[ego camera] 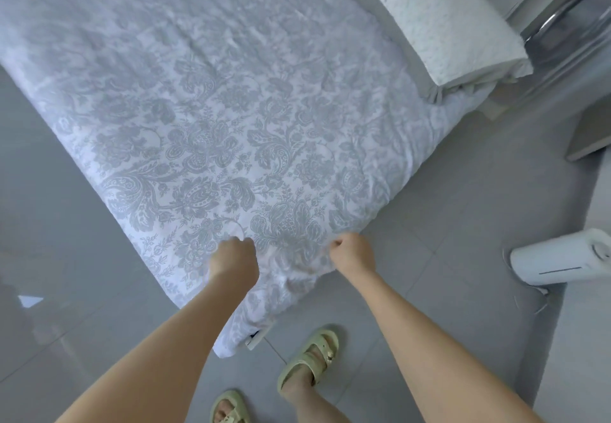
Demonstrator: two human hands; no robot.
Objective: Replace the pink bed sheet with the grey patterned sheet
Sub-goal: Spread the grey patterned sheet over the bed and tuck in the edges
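Feet in green sandals stand on the tiled floor at the bed's near corner. Both fists are curled into the grey sheet near its edge: the left hand and right hand each bunch cloth. The sheet lies spread over the bed. A white pillow lies at the far end.

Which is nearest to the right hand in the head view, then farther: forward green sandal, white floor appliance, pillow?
1. Forward green sandal, on the floor close by the right hand gripping the grey patterned sheet.
2. White floor appliance, on the floor at right.
3. Pillow, at the bed's far end.
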